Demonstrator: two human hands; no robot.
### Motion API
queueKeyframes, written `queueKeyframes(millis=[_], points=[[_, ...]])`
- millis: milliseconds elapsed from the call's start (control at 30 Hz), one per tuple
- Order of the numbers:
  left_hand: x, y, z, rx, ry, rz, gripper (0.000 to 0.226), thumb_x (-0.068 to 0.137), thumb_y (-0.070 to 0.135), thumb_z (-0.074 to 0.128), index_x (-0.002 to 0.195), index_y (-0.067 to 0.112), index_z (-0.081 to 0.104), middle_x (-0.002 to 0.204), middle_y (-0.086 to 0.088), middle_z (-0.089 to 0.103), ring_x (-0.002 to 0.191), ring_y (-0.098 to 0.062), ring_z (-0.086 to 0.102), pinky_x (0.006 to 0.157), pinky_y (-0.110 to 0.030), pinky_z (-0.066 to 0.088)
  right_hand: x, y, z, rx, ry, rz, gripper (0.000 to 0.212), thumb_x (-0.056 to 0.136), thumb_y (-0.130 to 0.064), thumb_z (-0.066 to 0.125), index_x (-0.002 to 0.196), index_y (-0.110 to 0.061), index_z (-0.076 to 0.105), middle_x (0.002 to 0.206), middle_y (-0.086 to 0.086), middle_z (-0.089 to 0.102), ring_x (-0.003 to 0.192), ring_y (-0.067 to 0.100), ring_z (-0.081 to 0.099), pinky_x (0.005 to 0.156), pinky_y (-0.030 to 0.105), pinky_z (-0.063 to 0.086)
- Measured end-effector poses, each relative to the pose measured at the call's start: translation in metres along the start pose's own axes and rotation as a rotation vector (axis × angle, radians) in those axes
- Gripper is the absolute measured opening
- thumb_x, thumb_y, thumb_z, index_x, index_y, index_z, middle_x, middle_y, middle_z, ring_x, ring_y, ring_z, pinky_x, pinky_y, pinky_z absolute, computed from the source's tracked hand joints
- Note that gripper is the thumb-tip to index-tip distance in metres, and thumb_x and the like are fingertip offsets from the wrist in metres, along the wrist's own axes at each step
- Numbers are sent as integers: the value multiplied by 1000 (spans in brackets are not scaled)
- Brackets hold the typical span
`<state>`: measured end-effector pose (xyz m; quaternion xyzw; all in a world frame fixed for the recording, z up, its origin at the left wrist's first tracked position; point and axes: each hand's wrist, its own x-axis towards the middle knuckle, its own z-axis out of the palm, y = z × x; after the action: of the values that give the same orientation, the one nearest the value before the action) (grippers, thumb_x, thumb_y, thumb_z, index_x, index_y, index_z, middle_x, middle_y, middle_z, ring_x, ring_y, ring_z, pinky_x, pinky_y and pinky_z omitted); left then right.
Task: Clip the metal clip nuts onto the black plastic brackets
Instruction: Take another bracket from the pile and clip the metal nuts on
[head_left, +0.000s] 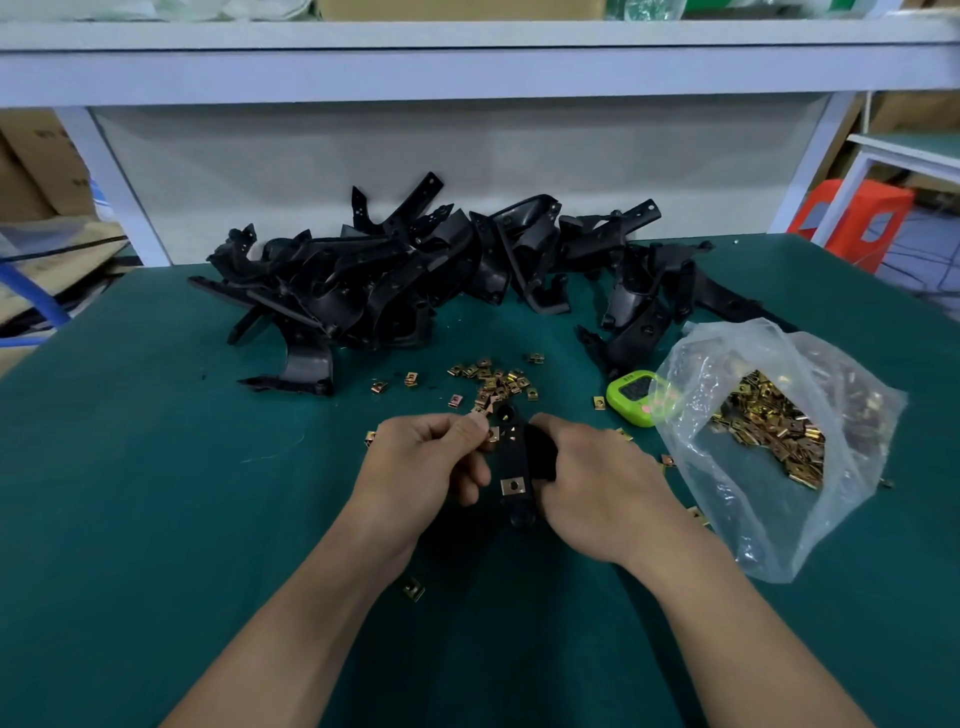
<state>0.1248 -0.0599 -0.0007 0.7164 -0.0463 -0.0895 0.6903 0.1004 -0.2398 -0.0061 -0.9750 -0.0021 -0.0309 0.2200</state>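
A person's two bare hands work close together over a dark green cloth-covered counter (156, 467). The right hand (592, 478) curls its grip round the side of a narrow black plastic bracket (515, 460), holding it lengthwise with one end pointing away from the body. The left hand (423, 457) meets it from the other side. Its grip is narrowed to a pinch on a small brass-coloured metal clip nut (492, 434) at the bracket's edge; whether the nut is fully seated cannot be told. Nearer the wrists than this pinch, a second square clip nut (511, 486) sits already clipped on the same bracket. Just beyond the grip lies a scatter of loose clip nuts (493, 384), and farther beyond, a tangled heap of black brackets (415, 270). To the right of the right hand's grip are a lime-green device (631, 397), perhaps a timer, and an open clear plastic bag (727, 519) of more nuts. To do this step well, it seems best to brace the bracket firmly and line the nut's open mouth square with the edge. The thumb can then push until the nut's hole sits over the bracket's hole.
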Motion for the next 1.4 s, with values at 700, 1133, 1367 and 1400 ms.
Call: queueKeyframes(millis=[700, 1133, 1367, 1400], points=[[-11, -4, 19, 442, 49, 151, 25, 94, 33, 69, 71, 25, 73, 45, 5, 58, 37, -5, 46, 41, -18, 35, -4, -3, -1, -55, 79, -18, 25, 85, -23, 59, 98, -32, 39, 72, -7, 51, 66, 28, 49, 57, 38, 34], [-17, -8, 32, 990, 336, 416, 38, 93, 60, 43, 76, 29, 56, 49, 10, 45, 49, -16, 49, 50, -30, 32, -8, -8, 4, -78, 263, 32, 27, 86, -22, 60, 95, -33, 36, 66, -11, 46, 51, 14, 36, 46, 30, 21], [-15, -12, 31, 1004, 343, 566, 31, 81, 51, 76, 85, 21, 68, 70, 6, 68, 66, -18, 61, 62, -27, 34, -17, -18, 8, -109, 400, 94, 27, 82, -19, 60, 100, -33, 46, 69, -11, 47, 54, 19, 40, 49, 31, 25], [-15, -13, 32, 949, 326, 553, 29, 84, 49, 75, 90, 21, 69, 76, 6, 71, 70, -19, 63, 64, -29, 36, -19, -21, 7, -113, 436, 87, 27, 83, -19, 62, 102, -33, 49, 72, -10, 53, 55, 20, 45, 51, 31, 28]])
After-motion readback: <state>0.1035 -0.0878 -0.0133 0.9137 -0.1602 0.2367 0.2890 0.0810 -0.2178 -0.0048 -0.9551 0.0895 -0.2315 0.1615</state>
